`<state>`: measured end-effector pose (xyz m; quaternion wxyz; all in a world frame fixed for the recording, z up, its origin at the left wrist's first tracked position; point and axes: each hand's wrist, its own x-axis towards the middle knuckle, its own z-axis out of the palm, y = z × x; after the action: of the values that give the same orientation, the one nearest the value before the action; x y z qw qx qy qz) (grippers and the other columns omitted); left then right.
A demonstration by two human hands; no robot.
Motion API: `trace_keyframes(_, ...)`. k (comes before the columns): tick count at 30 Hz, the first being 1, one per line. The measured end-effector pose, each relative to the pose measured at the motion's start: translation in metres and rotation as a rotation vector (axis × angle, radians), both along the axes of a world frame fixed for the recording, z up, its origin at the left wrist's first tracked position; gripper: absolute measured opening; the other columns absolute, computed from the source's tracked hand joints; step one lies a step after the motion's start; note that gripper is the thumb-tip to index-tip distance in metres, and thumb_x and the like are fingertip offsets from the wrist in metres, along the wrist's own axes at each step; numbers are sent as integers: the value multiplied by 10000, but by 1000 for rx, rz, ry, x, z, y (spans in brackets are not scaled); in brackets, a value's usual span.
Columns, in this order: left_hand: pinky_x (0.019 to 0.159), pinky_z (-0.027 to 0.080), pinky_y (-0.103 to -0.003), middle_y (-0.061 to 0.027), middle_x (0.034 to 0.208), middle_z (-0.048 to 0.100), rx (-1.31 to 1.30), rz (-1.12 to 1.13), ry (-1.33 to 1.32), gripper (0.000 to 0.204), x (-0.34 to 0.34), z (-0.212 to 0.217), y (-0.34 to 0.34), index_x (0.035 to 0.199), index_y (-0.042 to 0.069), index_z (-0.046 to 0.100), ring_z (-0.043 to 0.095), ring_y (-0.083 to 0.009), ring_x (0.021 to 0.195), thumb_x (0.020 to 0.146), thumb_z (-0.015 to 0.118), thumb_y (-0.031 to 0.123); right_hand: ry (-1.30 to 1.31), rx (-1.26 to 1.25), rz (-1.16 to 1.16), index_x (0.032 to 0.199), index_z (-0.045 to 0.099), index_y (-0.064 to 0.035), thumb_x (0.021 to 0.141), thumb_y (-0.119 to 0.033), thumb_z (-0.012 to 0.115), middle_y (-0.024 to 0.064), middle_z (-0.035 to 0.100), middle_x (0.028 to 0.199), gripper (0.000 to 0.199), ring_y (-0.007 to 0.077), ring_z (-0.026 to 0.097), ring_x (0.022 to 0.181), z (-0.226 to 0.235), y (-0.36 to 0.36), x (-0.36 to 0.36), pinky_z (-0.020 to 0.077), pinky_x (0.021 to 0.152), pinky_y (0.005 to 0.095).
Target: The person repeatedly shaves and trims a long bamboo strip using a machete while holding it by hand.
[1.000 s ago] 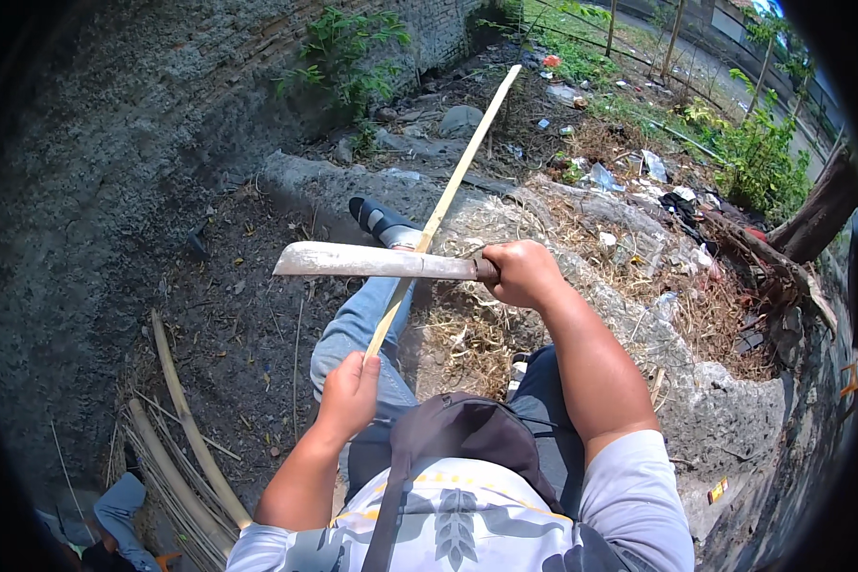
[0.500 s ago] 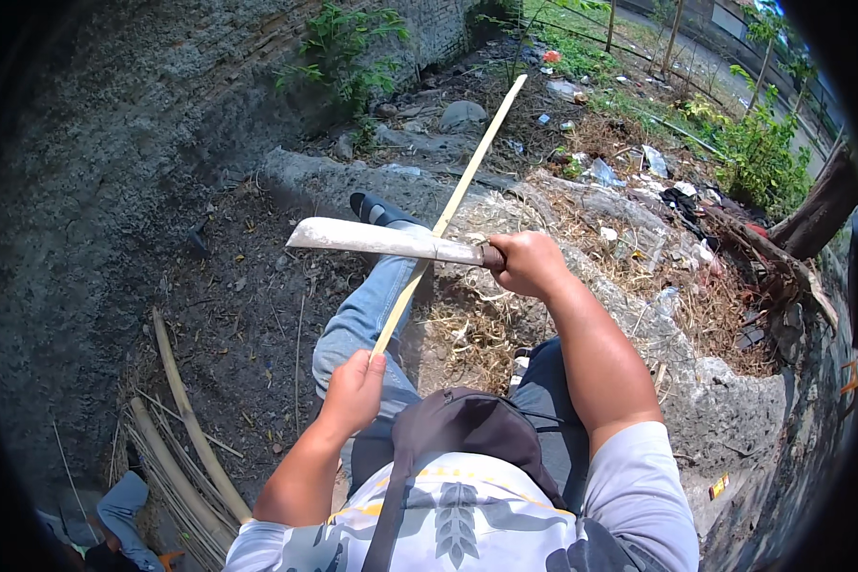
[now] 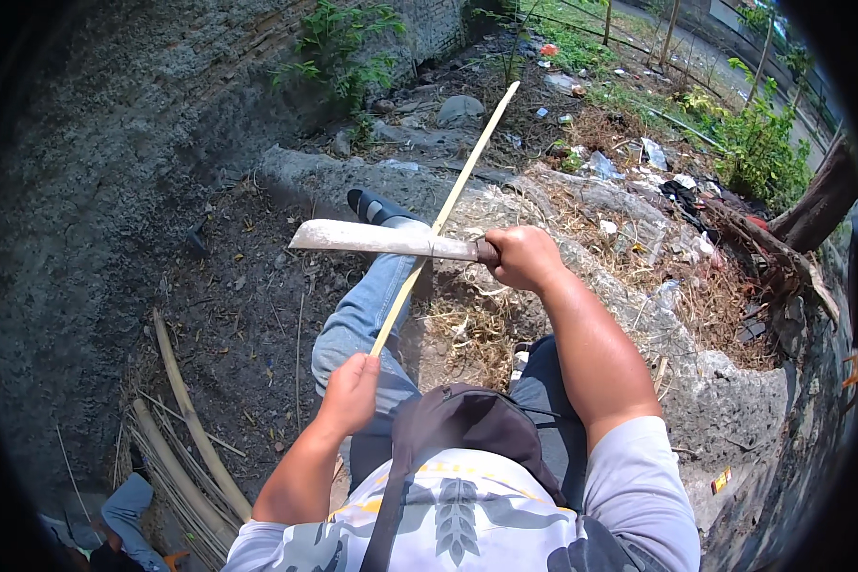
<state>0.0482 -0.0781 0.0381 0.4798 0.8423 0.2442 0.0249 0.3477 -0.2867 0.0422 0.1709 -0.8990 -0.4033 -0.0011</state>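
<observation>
My left hand [image 3: 350, 389] is closed round the near end of a long, pale bamboo strip [image 3: 466, 172]. The strip slants away up and to the right, over my outstretched leg in blue jeans [image 3: 360, 313]. My right hand [image 3: 524, 258] grips the dark handle of a machete [image 3: 362, 237]. Its broad, worn blade points left and lies across the strip above my shin, seemingly touching it. Part of the strip is hidden under the blade.
Thick bamboo poles [image 3: 183, 396] and thin strips lie on the ground at left. A rough wall [image 3: 114, 191] rises along the left. Litter and dry grass cover the right, by a tree trunk [image 3: 820, 205]. Another person's leg [image 3: 129, 515] shows at lower left.
The strip's far tip has dropped slightly and shifted a little left. My right hand and the machete have barely moved; both grips are the same.
</observation>
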Motion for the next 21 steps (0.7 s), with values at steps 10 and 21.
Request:
trace_keyframes(10, 602, 409, -288, 18, 682, 507, -237, 59, -26, 339, -8, -23, 6, 899, 16, 606, 451, -75, 664, 1084, 486, 273, -116, 88, 63, 870, 685, -145, 741, -263, 753, 143, 690, 772, 188, 367, 687, 780, 3, -1, 1, 547, 697, 494)
trace_keyframes(21, 570, 381, -275, 45, 687, 489, -312, 55, -44, 332, 1, -15, 4, 896, 34, 591, 414, -54, 643, 1086, 488, 286, 81, 113, 118, 892, 688, -115, 798, -311, 767, 145, 703, 808, 231, 380, 683, 790, 10, -2, -7, 541, 694, 480)
